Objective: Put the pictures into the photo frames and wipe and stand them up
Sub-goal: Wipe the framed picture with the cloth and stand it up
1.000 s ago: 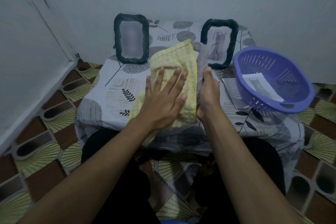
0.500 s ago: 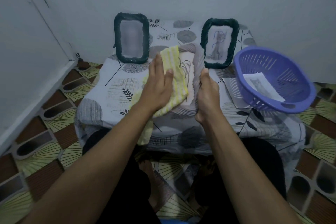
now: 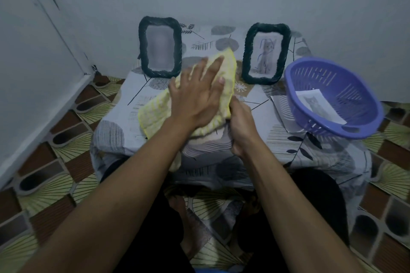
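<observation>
My left hand (image 3: 197, 97) lies flat, fingers straight, pressing a yellow checked cloth (image 3: 155, 113) onto a photo frame (image 3: 208, 146) with a grey patterned border. The cloth hides most of this frame. My right hand (image 3: 241, 126) grips the frame's right edge and holds it tilted up over the table's near side. Two dark woven frames stand at the back: the left frame (image 3: 142, 46) shows a blurred picture, the right frame (image 3: 247, 51) a cat drawing.
A purple plastic basket (image 3: 346, 86) sits tipped at the right of the low table (image 3: 115, 131), with a cat picture (image 3: 317, 104) inside and a sheet of paper (image 3: 281, 108) under it. Walls close in behind and to the left. Patterned floor tiles surround the table.
My left hand swept the cloth down and left across the held frame, then back up and right over it. My right hand kept its grip on the frame's edge.
</observation>
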